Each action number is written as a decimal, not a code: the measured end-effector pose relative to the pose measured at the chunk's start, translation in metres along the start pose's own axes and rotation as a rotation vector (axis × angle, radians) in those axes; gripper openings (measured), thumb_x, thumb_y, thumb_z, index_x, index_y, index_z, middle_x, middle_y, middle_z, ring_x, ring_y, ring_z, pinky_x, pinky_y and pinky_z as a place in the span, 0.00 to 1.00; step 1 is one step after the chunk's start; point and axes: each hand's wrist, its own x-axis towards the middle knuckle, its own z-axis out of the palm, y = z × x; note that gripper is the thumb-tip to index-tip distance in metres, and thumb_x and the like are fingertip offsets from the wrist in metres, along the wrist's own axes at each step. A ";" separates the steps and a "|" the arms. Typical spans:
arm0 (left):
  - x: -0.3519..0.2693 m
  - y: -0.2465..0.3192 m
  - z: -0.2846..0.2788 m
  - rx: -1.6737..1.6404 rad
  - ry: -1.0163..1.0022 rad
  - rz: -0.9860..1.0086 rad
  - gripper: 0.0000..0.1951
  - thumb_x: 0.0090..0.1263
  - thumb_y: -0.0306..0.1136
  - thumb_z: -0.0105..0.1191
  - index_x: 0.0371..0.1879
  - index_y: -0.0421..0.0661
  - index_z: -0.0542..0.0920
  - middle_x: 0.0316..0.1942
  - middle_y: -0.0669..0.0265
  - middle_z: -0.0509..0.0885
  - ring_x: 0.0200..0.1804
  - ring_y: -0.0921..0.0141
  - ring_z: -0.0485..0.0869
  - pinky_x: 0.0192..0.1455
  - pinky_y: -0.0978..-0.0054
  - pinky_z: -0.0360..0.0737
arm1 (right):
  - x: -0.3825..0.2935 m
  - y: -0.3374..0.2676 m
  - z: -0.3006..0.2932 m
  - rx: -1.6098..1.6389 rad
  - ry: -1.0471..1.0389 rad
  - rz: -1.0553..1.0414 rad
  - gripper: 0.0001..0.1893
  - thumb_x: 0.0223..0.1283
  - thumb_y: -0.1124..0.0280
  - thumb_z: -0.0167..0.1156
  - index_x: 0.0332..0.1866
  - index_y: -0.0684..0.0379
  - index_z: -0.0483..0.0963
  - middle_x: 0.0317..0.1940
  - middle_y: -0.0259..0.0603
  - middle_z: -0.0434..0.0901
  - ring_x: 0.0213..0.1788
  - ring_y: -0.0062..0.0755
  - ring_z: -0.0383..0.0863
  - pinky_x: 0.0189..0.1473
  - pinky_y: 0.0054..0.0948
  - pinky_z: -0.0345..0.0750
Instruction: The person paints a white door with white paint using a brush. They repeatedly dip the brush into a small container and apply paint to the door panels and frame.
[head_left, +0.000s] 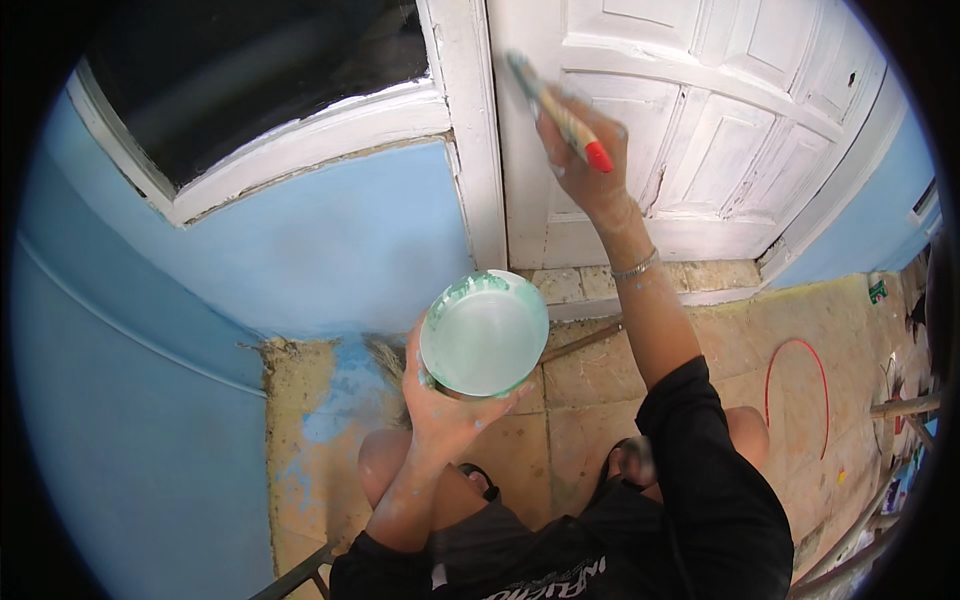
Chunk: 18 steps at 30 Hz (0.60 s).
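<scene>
In my left hand (442, 420) I hold a round bowl (485, 334) of pale, whitish-green paint, its inner wall smeared with green. My right hand (589, 146) is raised around the wooden handle of a paintbrush (566, 120) with a red end. The brush's bristles point up and left, in front of the left edge of a white panelled door (697, 112); whether they touch it cannot be made out. Left of the door stands a white frame post (480, 135). Paint specks mark both hands.
A dark window pane (262, 82) in a white frame sits above the light-blue wall (337, 232). On the tiled floor (585, 435) lie a straw broom (386, 367), its stick (581, 343) and a curved red hose or cable (797, 342). Wooden poles (904, 407) and clutter stand at right.
</scene>
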 end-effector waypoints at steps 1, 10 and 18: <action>0.000 -0.001 0.002 0.004 0.011 -0.010 0.53 0.45 0.28 0.84 0.72 0.37 0.65 0.64 0.56 0.78 0.65 0.63 0.81 0.68 0.62 0.78 | 0.008 0.000 0.006 0.072 0.118 -0.054 0.12 0.65 0.79 0.66 0.52 0.66 0.84 0.31 0.50 0.86 0.28 0.36 0.88 0.33 0.29 0.83; -0.003 0.008 -0.002 -0.079 -0.004 -0.046 0.53 0.45 0.28 0.84 0.72 0.37 0.65 0.64 0.56 0.78 0.65 0.64 0.80 0.68 0.62 0.78 | -0.111 -0.021 0.006 -0.072 -0.325 0.146 0.14 0.63 0.78 0.68 0.52 0.68 0.82 0.37 0.53 0.88 0.34 0.47 0.90 0.35 0.32 0.85; -0.004 0.005 -0.006 -0.063 0.001 -0.088 0.51 0.46 0.27 0.84 0.71 0.37 0.65 0.64 0.56 0.78 0.65 0.64 0.80 0.68 0.62 0.79 | -0.054 0.010 0.031 0.000 0.037 -0.027 0.15 0.66 0.77 0.66 0.57 0.67 0.81 0.32 0.51 0.84 0.32 0.44 0.88 0.34 0.32 0.83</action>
